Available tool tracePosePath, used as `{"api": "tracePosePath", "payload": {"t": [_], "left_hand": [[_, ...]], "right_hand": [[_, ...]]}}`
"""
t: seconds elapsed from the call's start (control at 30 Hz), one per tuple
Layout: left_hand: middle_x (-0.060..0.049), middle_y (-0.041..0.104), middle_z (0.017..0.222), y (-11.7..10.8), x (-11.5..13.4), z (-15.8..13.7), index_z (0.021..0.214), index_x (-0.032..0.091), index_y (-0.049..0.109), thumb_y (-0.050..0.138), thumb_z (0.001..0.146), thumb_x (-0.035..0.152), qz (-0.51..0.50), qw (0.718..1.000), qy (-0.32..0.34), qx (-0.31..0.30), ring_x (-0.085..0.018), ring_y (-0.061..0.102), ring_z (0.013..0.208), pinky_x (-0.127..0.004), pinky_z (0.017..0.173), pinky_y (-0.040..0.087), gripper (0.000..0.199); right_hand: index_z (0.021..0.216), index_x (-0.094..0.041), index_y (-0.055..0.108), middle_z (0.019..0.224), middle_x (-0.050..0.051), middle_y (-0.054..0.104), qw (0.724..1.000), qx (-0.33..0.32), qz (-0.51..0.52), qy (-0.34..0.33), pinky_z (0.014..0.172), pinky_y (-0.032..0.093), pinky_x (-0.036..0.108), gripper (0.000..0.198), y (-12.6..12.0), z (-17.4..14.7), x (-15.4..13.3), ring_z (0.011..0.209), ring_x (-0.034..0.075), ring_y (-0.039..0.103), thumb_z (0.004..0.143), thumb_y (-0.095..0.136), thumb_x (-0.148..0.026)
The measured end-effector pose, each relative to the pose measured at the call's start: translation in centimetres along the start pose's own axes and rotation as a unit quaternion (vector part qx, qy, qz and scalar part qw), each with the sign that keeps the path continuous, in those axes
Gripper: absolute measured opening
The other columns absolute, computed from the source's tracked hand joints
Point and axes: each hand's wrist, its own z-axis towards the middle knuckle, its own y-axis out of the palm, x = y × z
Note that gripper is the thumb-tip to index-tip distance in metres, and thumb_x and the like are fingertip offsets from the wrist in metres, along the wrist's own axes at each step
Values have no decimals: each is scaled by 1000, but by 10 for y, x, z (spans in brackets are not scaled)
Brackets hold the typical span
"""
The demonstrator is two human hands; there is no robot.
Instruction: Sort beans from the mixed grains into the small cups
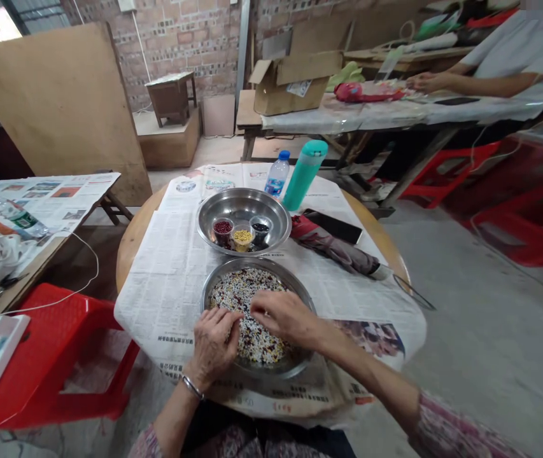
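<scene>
A round steel pan full of mixed white, dark and yellow beans sits on the newspaper-covered round table in front of me. My left hand, with a bracelet on its wrist, rests on the beans at the pan's near-left rim, fingers curled. My right hand lies over the beans in the middle, fingertips pinched down into them. Behind it a second steel pan holds three small cups: red beans, yellow beans and black beans.
A teal flask, a water bottle, a phone and a folded umbrella lie at the table's back right. A red stool stands left. Another person works at the far table.
</scene>
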Motion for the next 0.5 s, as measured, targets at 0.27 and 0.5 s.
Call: {"api": "tracePosePath", "payload": {"t": [0.27,0.5], "left_hand": [[-3,68,89,-3,3,1,100,22,63,51,92,14,5,1000,-1,-17,-19,61,85,-34,76,42,17],[-5,67,99,-2,1,0,103,20,63,51,91,11,-43,997,22,64,-18,60,93,-35,86,47,19]], "right_hand": [[96,-19,64,96,7,66,990,34,-99,92,78,42,26,24,20,-1,17,92,17,59,90,43,-10],[114,-17,62,113,13,61,985,96,-77,118,89,45,35,29,26,41,1,110,25,52,93,50,-32]]}}
